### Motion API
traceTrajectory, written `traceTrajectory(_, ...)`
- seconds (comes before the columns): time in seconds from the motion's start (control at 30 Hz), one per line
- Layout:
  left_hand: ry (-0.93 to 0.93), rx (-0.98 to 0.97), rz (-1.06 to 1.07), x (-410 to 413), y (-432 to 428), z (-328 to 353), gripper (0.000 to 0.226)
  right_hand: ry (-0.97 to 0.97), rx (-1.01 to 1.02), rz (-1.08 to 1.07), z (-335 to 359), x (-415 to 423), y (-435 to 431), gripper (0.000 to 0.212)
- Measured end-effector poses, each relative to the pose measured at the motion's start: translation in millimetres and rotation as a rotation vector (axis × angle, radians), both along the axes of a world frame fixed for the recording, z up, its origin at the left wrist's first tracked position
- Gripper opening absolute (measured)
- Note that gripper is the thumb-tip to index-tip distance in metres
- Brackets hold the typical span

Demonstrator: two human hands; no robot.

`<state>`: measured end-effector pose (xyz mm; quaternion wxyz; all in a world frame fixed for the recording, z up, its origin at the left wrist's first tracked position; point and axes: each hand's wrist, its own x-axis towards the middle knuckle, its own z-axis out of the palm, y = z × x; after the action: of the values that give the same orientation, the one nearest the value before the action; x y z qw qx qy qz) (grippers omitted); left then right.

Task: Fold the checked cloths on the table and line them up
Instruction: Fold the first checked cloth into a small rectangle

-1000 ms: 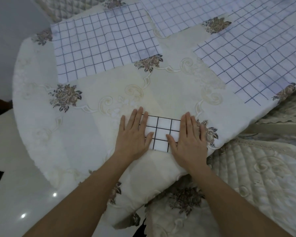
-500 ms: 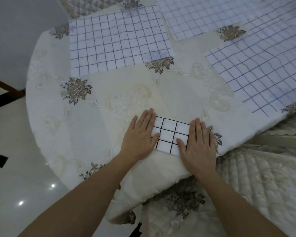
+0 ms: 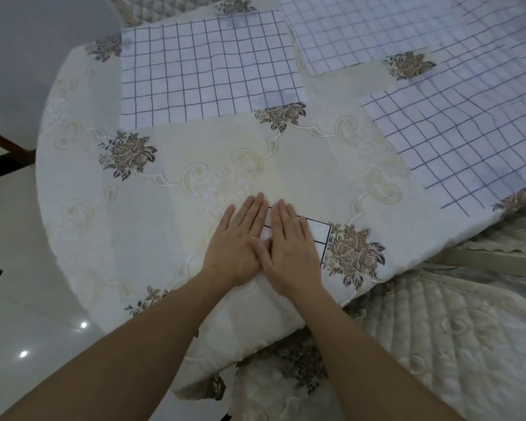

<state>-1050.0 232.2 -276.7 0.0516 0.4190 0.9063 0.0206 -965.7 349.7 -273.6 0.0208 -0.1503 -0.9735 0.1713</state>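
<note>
A small folded checked cloth (image 3: 319, 235) lies near the table's front edge, mostly hidden under my hands. My left hand (image 3: 237, 241) lies flat with straight fingers, pressing on the cloth's left part. My right hand (image 3: 289, 247) lies flat beside it, thumbs touching, pressing the cloth's middle. Three unfolded white checked cloths lie spread farther back: one at back left (image 3: 207, 68), one at the back middle (image 3: 362, 28), one at the right (image 3: 468, 129).
The round table (image 3: 134, 208) wears a cream tablecloth with embroidered flowers. A quilted chair seat (image 3: 438, 329) stands at the front right, another chair back (image 3: 152, 7) at the far side. Glossy white floor lies to the left.
Both hands slid toward each other across the folded cloth; they were apart at its two ends and now lie side by side, covering most of it.
</note>
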Motion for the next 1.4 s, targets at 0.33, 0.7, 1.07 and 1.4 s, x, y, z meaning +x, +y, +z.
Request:
traceTrajectory(0.33,0.054,0.034,0.022,10.8,6.7,17.4,0.065,-0.111,0.218,-0.019,3.6,58.7,59.4,0.08)
traceTrajectory(0.7,-0.005,0.049,0.009,56.0,23.3,3.0,0.06,-0.22,-0.093,0.108,54.1,-20.4,96.5,0.031)
traceTrajectory(1.07,0.019,0.109,0.188,70.9,24.9,19.2,0.066,-0.485,-0.493,0.206,61.4,-64.7,109.5,0.024)
traceTrajectory(1.4,-0.804,0.97,1.098,80.8,34.8,99.3,0.053,-0.073,-1.175,-0.213,123.3,-10.8,103.6,0.028)
